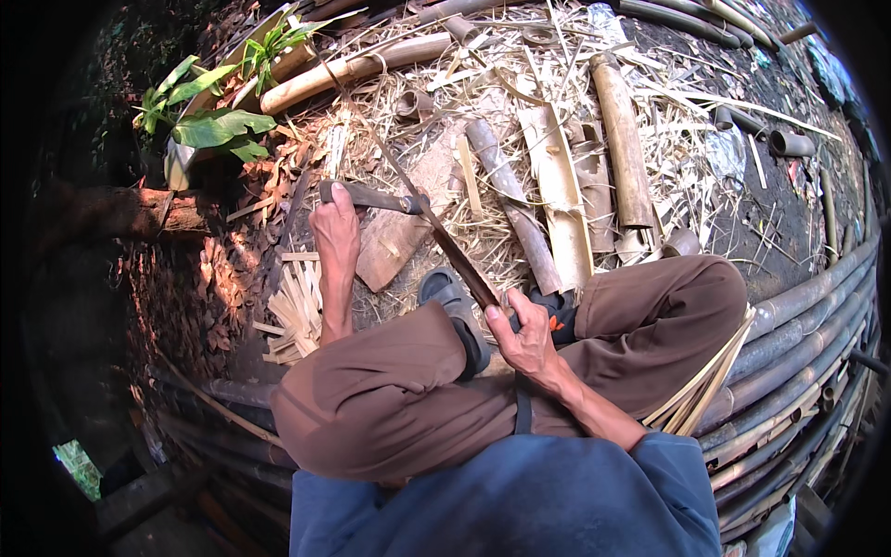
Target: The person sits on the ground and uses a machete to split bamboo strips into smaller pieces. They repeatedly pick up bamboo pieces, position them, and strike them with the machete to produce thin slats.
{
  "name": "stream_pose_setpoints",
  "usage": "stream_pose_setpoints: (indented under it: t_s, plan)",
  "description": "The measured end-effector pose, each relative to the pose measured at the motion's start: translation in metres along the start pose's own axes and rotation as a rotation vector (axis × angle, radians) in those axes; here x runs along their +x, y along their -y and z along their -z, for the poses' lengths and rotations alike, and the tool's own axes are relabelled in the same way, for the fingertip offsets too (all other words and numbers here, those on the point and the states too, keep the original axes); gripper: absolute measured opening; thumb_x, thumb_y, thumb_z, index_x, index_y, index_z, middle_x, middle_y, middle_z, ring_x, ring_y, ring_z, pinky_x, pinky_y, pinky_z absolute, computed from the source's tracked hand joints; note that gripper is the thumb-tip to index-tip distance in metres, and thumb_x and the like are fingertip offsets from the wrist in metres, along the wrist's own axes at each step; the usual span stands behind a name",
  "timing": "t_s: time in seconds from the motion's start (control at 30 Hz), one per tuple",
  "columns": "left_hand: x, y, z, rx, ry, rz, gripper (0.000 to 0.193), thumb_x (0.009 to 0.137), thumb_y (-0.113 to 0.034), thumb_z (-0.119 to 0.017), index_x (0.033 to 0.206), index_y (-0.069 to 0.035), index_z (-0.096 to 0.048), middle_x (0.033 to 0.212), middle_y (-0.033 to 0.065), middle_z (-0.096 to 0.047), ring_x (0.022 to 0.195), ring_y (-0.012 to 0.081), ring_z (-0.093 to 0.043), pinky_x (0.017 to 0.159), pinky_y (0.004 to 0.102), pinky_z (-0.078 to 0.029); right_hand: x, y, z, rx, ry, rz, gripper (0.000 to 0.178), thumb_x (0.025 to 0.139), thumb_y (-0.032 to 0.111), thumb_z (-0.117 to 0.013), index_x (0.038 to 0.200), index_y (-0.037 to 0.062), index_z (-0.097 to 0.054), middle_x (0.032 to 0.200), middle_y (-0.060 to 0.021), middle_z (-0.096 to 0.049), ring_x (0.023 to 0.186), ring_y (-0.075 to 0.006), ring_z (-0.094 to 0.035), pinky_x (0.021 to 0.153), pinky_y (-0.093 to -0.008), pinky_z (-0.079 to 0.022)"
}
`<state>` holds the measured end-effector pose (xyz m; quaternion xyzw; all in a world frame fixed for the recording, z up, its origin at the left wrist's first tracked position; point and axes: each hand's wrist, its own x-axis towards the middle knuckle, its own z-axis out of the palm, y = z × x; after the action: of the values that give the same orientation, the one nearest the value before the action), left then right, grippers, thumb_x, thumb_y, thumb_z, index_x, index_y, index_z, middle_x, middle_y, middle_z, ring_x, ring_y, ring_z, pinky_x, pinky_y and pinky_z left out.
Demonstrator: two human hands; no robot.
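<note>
My left hand is closed round the dark handle of a knife, thumb along its top. The handle points right, and its collar end meets a long, narrow, dark bamboo strip. Little of the blade can be made out where the two cross. My right hand grips the strip's near end, close to my right knee. From there the strip slants up and left, thinning past the knife toward the far litter. Below the crossing, a flat wooden block lies on the ground in front of my sandalled feet.
Pale split strips lie in a pile left of my left forearm. Ahead are bamboo pieces, including a split half and a thick tube, among shavings. Long bamboo poles run beside and under me. A leafy plant stands far left.
</note>
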<state>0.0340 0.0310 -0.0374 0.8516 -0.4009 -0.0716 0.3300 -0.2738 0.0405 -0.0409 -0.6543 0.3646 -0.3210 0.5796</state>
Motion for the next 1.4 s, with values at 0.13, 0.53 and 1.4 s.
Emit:
stream_pose_setpoints:
  t_s: [0.13, 0.53, 1.4]
  plan:
    - [0.008, 0.001, -0.004, -0.031, -0.064, -0.072, 0.066, 0.106, -0.03, -0.028, 0.063, 0.01, -0.057, 0.048, 0.0177, -0.053, 0.043, 0.0292, -0.052, 0.053, 0.0451, -0.044, -0.005, -0.021, -0.015, -0.04, 0.026, -0.037, 0.027, 0.09, 0.017, -0.066, 0.081, -0.0013, -0.048, 0.063, -0.0179, -0.048, 0.053, -0.029, -0.044, 0.052, -0.0398, -0.038]
    - [0.007, -0.001, -0.001, 0.038, -0.071, -0.133, 0.064, 0.106, -0.029, -0.03, 0.061, 0.01, -0.053, 0.048, 0.0203, -0.049, 0.044, 0.0311, -0.051, 0.053, 0.0464, -0.042, -0.006, -0.024, -0.019, -0.059, 0.013, -0.032, 0.029, 0.09, 0.019, -0.065, 0.081, -0.002, -0.048, 0.061, -0.0158, -0.044, 0.052, -0.027, -0.036, 0.051, -0.0386, -0.036]
    - [0.008, -0.001, -0.006, -0.925, -0.236, 0.26, 0.053, 0.102, -0.032, -0.04, 0.109, 0.02, -0.048, 0.097, 0.026, -0.06, 0.078, 0.0347, -0.068, 0.067, 0.0419, -0.065, 0.041, 0.094, 0.18, 0.359, -0.214, -0.239, 0.035, 0.094, 0.036, -0.062, 0.087, 0.0017, -0.066, 0.068, 0.0003, -0.058, 0.063, -0.0063, -0.051, 0.061, -0.0233, -0.039]
